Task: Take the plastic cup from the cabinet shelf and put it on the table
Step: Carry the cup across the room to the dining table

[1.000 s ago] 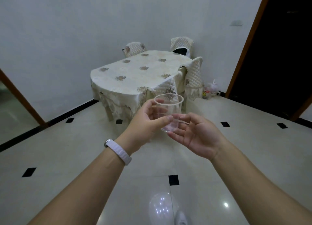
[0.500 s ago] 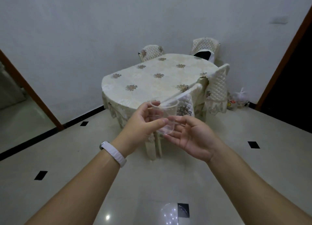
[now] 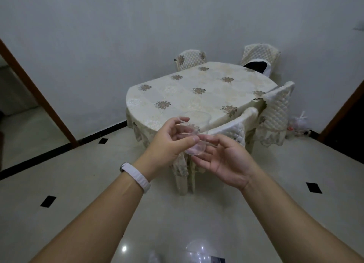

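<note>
A clear plastic cup (image 3: 195,130) is held upright in the air in front of me, just short of the table's near edge. My left hand (image 3: 169,142), with a white band on its wrist, grips the cup's side between thumb and fingers. My right hand (image 3: 224,160) cups it from below and the right, fingertips touching its base. The table (image 3: 189,99) is oval, covered with a cream cloth with brown flower prints, and stands ahead against the white wall. No cabinet is in view.
Quilted-cover chairs (image 3: 234,130) stand around the table, one pushed in at the near edge right by the cup. Plastic bags (image 3: 299,122) lie on the floor at right. Wood-framed doorways open at far left (image 3: 39,97) and far right. The floor is glossy tile.
The table has grown larger and shifted right in view as I walk toward it. Both hands keep the same hold on the cup.
</note>
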